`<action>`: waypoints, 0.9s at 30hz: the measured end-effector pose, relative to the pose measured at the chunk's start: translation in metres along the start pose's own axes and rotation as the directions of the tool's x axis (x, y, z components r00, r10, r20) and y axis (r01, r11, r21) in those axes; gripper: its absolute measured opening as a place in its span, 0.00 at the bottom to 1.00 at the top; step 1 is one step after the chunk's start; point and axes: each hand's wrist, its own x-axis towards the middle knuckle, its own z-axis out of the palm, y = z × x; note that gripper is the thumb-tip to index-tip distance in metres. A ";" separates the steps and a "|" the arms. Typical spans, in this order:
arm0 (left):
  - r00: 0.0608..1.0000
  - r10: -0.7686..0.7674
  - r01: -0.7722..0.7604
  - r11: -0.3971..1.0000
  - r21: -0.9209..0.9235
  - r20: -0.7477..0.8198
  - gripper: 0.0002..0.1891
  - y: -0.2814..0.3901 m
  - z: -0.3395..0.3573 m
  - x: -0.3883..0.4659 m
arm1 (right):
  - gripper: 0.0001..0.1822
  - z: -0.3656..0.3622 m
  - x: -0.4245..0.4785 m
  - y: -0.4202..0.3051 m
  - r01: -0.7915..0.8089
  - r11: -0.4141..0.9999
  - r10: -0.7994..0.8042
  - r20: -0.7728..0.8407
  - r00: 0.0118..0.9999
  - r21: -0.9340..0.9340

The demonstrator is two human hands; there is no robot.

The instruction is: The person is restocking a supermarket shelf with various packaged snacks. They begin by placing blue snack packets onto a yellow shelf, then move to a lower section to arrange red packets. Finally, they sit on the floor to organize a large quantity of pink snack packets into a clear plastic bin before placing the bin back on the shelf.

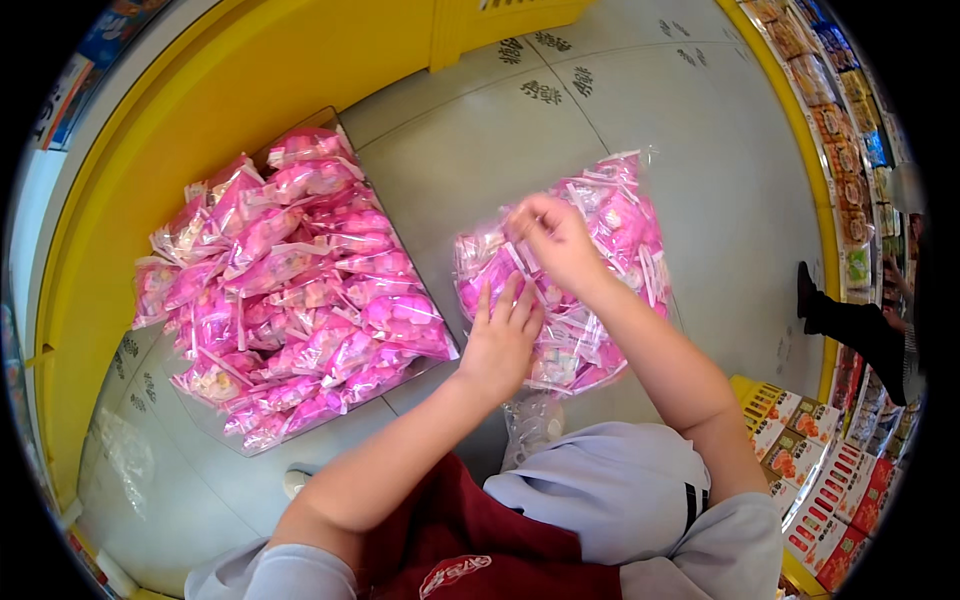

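A large clear plastic bag (619, 217) filled with small pink packets lies on the floor before me. My left hand (502, 337) rests with spread fingers on its near left part. Above the bag's upper left side is my right hand (551, 232), blurred, its fingers curled; whether they pinch the plastic is unclear. To the left, a clear-sided bin (442, 363) is heaped with pink packets (285, 262) of the same look, each with a pale top edge.
A yellow display base (300, 60) curves behind the bin. Crumpled clear plastic (532, 427) lies by my knee, and more plastic film (127, 457) at the lower left. Shelves of snacks (840, 157) and boxed goods (795, 450) line the right. A person's dark-trousered leg (855, 330) shows there.
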 end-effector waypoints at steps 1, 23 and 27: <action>0.999 0.039 -0.039 0.999 0.014 0.009 0.23 0.003 0.013 -0.001 | 0.15 -0.007 0.003 -0.010 -0.016 1.000 0.016 -0.016 1.000 -0.004; 0.686 -0.685 0.110 -0.235 -0.966 0.245 0.14 -0.035 -0.033 0.062 | 0.29 0.016 -0.091 -0.034 0.436 0.690 -0.361 0.248 0.899 -0.577; 0.609 -0.792 -0.047 0.000 -0.999 -0.029 0.13 -0.060 -0.040 0.073 | 0.28 0.002 -0.093 -0.014 0.380 0.585 -0.161 0.357 0.920 -0.716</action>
